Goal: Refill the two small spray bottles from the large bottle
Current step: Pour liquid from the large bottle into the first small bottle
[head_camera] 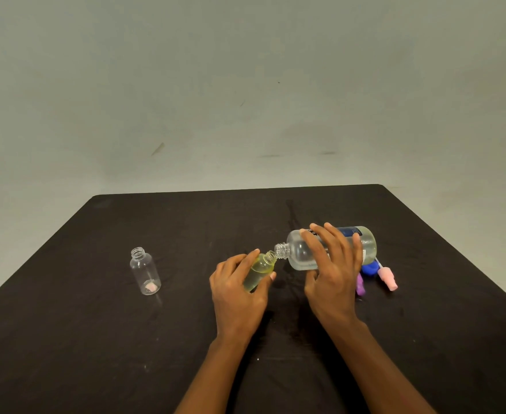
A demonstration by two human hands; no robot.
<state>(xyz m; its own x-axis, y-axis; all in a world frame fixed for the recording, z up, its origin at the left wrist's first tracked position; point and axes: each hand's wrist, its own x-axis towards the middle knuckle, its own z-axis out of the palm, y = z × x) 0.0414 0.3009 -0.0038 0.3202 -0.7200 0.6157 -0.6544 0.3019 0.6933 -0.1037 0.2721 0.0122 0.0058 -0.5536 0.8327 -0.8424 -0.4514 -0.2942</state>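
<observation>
Head view shows the black cloth-covered table (96, 339), where the right hand (333, 273) grasps the large clear plastic bottle (302, 255) tipped nearly flat, neck to neck with the small clear bottle of yellowish liquid (260, 271) gripped, tilted, by the left hand (235, 289). Both mouths are narrow, so a slight misalignment or a steeper tip would likely spill liquid onto the cloth or overfill it. The second small clear bottle (145, 271) stands open and empty well to the left; the large bottle's dark blue label (348, 231) is unreadable.

Single head-worn view, looking forward and down, close over black table (96, 339)
</observation>
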